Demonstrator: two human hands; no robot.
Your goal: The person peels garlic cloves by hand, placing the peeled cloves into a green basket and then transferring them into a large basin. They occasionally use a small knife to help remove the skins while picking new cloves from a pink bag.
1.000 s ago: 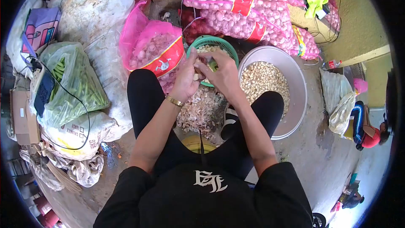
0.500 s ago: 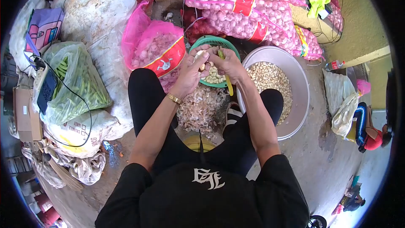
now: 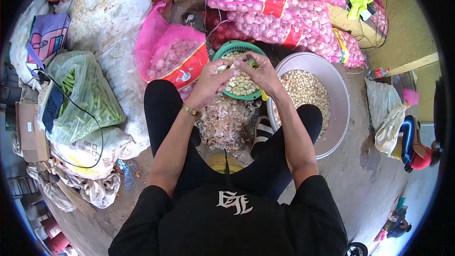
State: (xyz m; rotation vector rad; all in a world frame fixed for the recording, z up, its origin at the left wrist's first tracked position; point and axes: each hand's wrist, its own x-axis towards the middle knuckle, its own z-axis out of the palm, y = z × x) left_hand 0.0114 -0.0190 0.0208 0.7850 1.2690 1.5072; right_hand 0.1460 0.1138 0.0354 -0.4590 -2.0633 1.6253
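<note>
Both my hands meet over a green basket [image 3: 246, 97] with peeled garlic cloves [image 3: 241, 85] in it. My left hand [image 3: 215, 78], with a gold watch on the wrist, is closed on a pale garlic clove [image 3: 222, 68]. Fingers bent against it, my right hand [image 3: 259, 73] also grips a knife with a yellow handle [image 3: 264, 96]; its blade is hidden. Beneath the basket lies a heap of garlic skins [image 3: 220, 123]. To the right, a large pale basin [image 3: 339, 114] holds many unpeeled cloves [image 3: 303, 90].
An open pink net bag of garlic [image 3: 177, 57] stands at the left, with stacked garlic sacks [image 3: 284, 19] behind. A bag of green vegetables [image 3: 87, 99] sits far left. A yellow container [image 3: 222, 163] is between my legs. Other people are at the far right.
My hands have come closer together and lower, and the fingers of my left hand have shifted round the clove. More of the basket's back part now shows.
</note>
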